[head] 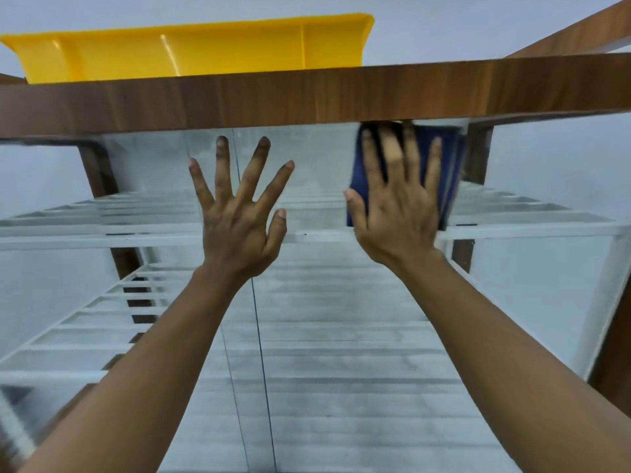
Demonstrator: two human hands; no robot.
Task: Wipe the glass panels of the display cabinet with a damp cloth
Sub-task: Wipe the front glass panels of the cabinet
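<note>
Glossy yellow plastic tray (191,49) up top, wood-grain cabinet frame (307,93) with a satin sheen, smooth streaky glass panel (324,336), matt blue cloth (447,172), white-painted slatted shelves (102,220).

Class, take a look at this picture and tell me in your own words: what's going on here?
A person is cleaning the glass panel of a display cabinet. The right hand, fingers straight, presses a dark blue cloth flat on the glass just under the wooden top edge. The left hand lies on the glass beside it, fingers spread. A yellow tray sits on top.
</note>
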